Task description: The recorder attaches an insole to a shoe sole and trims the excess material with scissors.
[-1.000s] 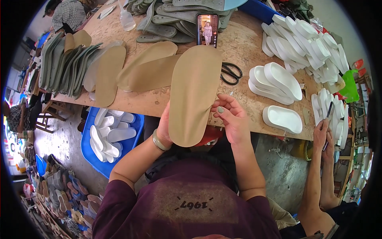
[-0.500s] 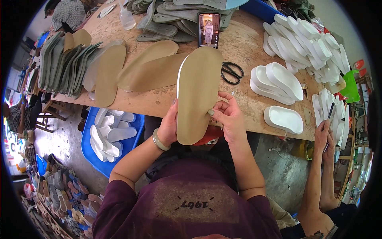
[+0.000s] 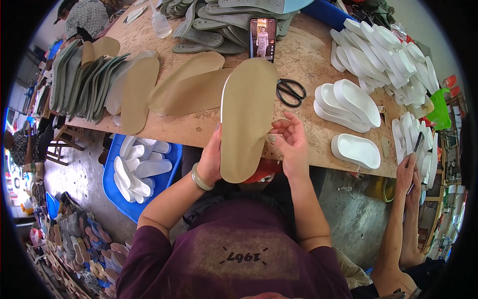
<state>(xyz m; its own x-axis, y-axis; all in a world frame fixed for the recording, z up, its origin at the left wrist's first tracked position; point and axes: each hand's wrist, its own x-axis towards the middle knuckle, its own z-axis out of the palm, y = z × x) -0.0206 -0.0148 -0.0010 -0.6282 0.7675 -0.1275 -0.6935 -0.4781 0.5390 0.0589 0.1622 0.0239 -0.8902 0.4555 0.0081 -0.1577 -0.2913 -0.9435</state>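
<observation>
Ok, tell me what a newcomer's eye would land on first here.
Probably the large tan sole in the centre, between the left hand and the right hand. Next, the pile of white soles at the table's far right, and the bright blue basin of white pieces at left, below the table's near edge.

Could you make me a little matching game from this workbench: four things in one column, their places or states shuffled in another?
Things
1. White-edged tan insole
2. Black-handled scissors
3. Blue plastic tub
4. Smartphone

Places or states
A. Lower than the wooden table, with white pieces inside
B. Screen lit, in front of piled grey soles
C. Left hand at one long edge, right hand at the other
D. Lying on the table, untouched

Pairs: 1-C, 2-D, 3-A, 4-B
</observation>
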